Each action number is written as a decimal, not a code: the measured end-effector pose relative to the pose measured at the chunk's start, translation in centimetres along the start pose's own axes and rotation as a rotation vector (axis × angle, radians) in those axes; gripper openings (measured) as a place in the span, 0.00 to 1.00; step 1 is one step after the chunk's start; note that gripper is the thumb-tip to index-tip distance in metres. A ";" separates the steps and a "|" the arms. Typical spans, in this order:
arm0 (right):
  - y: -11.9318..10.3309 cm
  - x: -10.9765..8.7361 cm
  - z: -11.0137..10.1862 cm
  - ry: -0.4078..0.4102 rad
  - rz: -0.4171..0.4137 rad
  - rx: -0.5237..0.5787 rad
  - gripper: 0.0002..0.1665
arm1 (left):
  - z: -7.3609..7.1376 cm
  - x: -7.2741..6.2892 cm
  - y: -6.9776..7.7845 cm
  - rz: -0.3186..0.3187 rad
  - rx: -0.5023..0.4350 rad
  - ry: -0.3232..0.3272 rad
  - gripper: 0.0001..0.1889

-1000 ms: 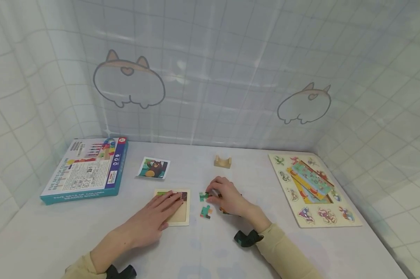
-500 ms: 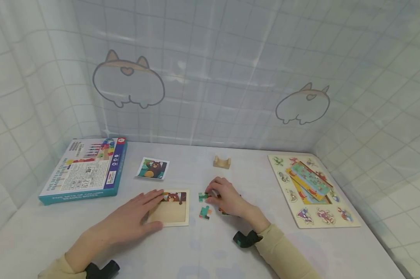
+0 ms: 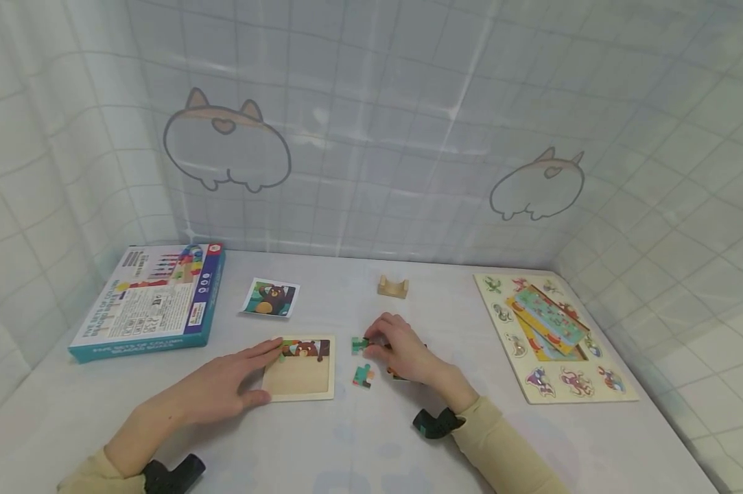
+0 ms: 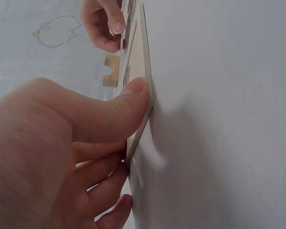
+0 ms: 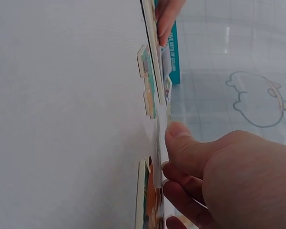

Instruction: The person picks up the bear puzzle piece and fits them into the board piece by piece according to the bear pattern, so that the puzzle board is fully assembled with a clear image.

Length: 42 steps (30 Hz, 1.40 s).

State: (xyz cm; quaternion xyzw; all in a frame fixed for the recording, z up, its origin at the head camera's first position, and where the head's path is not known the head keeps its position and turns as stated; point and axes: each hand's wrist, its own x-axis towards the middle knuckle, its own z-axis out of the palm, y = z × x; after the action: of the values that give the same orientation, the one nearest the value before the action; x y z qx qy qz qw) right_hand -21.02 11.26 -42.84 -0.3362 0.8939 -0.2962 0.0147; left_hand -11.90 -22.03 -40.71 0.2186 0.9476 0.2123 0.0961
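Note:
A square wooden puzzle tray [image 3: 300, 395] lies in front of me in the head view, bear-picture pieces [image 3: 307, 348] along its far side and bare wood nearer. My left hand [image 3: 223, 381] holds its left side, thumb on the rim near the closest corner and fingertips at the far left. Right of the tray, my right hand [image 3: 402, 350] pinches the right end of a green puzzle piece [image 3: 357, 345] between thumb and forefinger. Just nearer lies another loose green-and-orange piece [image 3: 363, 376]. More pieces [image 5: 150, 205] show below the right hand in the right wrist view, partly hidden by it in the head view.
A bear picture card [image 3: 271, 299] lies behind the tray, with a teal-edged box [image 3: 151, 302] to its left. Farther back stands a small notched wooden block [image 3: 393, 287]. At right, a wooden animal board [image 3: 534, 391] carries colourful cards [image 3: 550, 315].
My left hand has slid left from lying across the tray to its left edge, uncovering the bear pieces and bare wood. The right hand has stayed nearly still at the green piece.

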 end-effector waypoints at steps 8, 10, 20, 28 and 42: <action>-0.1 -0.1 0.0 0.024 0.000 -0.013 0.12 | 0.0 0.0 -0.1 -0.004 -0.020 -0.016 0.41; -0.2 -0.1 0.0 0.028 -0.005 -0.017 0.12 | 0.0 0.0 -0.1 -0.009 -0.026 -0.018 0.41; -2.0 0.2 0.3 0.038 -0.037 0.030 0.13 | 0.1 0.2 0.2 -0.031 -0.050 -0.020 0.42; -4.5 1.7 2.1 0.012 -0.109 0.028 0.13 | 0.0 0.2 0.0 -0.038 -0.076 -0.024 0.42; -8.2 4.3 5.2 -0.060 -0.146 -0.124 0.12 | -0.2 0.0 -0.1 -0.047 -0.120 -0.016 0.43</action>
State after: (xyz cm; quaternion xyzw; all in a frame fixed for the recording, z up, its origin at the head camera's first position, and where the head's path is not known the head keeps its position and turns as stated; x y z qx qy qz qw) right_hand -18.27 1.05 -41.93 -0.4093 0.8828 -0.2306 -0.0011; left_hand -11.97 -22.18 -40.54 0.1918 0.9373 0.2645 0.1216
